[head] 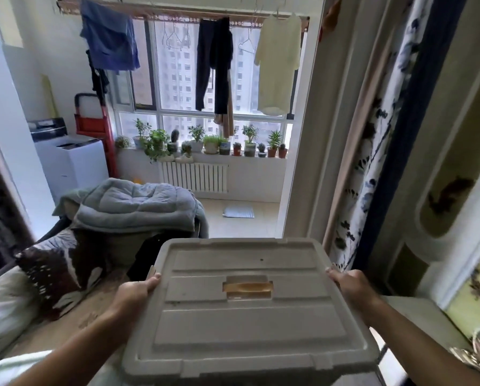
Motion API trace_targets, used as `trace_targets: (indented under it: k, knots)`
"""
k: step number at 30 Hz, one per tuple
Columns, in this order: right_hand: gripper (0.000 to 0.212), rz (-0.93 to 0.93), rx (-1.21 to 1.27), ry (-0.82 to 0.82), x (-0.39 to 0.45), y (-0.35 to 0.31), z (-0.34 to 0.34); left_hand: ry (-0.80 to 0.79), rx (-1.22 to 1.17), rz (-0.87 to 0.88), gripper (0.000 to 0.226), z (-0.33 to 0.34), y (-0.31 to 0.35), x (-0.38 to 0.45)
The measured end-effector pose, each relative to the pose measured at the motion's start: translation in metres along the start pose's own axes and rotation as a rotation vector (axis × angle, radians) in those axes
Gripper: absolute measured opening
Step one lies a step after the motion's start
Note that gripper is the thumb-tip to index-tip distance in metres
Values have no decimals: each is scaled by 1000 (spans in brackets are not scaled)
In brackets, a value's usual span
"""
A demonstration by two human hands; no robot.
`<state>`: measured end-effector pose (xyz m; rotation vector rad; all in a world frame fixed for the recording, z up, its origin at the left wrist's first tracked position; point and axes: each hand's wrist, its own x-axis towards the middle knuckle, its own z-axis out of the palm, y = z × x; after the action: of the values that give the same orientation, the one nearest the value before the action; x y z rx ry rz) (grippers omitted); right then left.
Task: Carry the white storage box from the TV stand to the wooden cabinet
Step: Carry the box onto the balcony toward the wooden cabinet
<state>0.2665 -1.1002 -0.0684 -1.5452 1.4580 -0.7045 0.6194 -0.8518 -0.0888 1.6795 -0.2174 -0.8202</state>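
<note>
The white storage box (pixel 247 316) fills the lower middle of the head view, held up in front of me with its ribbed lid facing the camera. A strip of brown tape sits on the lid's centre. My left hand (pixel 134 292) grips the box's left edge, thumb resting on the lid. On the opposite side my right hand (pixel 350 288) grips the right edge the same way. Neither the TV stand nor the wooden cabinet can be identified here.
A bed with a grey quilt (pixel 138 207) and a patterned pillow (pixel 63 268) lies to the left. Ahead is a balcony with potted plants (pixel 205 143), a radiator (pixel 194 176), hanging clothes and a washing machine (pixel 72 162). A curtain (pixel 372 162) and door frame stand close on the right.
</note>
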Motion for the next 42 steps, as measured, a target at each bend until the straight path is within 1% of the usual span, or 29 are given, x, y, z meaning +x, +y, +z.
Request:
trace_targets:
  k: [3, 6, 8, 12, 14, 16, 20, 22, 24, 27, 29, 32, 35, 38, 40, 41, 42]
  knots:
    - [39, -23, -41, -8, 59, -17, 10, -13, -7, -5, 35, 22, 26, 40]
    - [45, -39, -84, -2, 114, -34, 23, -10, -18, -7, 36, 43, 50, 81]
    - [46, -29, -76, -2, 148, -44, 33, -20, -35, -15, 38, 56, 66, 110]
    - [46, -29, -99, 13, 216, -68, 58, -62, -91, -74, 32, 76, 93, 174]
    - [50, -27, -143, 35, 249, -82, 74, -87, -125, -117, 34, 85, 106, 211]
    - [52, -25, -176, 58, 284, -96, 92, -101, -124, -121, 36, 95, 121, 252]
    - [48, 18, -198, 63, 351, -123, 126, -121, -82, -114, 40, 116, 165, 337]
    - [49, 24, -199, 67, 383, -138, 141, -147, -71, -109, 38, 128, 191, 377]
    - [52, 19, -193, 74, 415, -154, 153, -161, -62, -102, 30, 139, 217, 413]
    - [47, 8, -164, 70, 462, -177, 167, -110, -31, -33, 24, 155, 246, 462]
    - [48, -5, -132, 83, 494, -192, 177, -65, 4, 30, 24, 168, 263, 494]
    - [50, -30, -169, 102, 545, -213, 193, -17, 58, 46, 28, 188, 284, 542]
    - [54, -26, -160, 98, 604, -227, 209, 11, 89, 25, 46, 210, 299, 592]
    - [51, -14, -129, 78, 667, -239, 226, -22, 63, -44, 46, 234, 313, 641]
    - [42, -10, -122, 63, 708, -249, 234, -39, 32, -94, 44, 254, 326, 671]
    - [38, -14, -118, 58, 728, -254, 238, -34, 19, -102, 43, 264, 333, 685]
    - [39, -22, -110, 48, 750, -260, 242, -27, 8, -97, 44, 274, 339, 700]
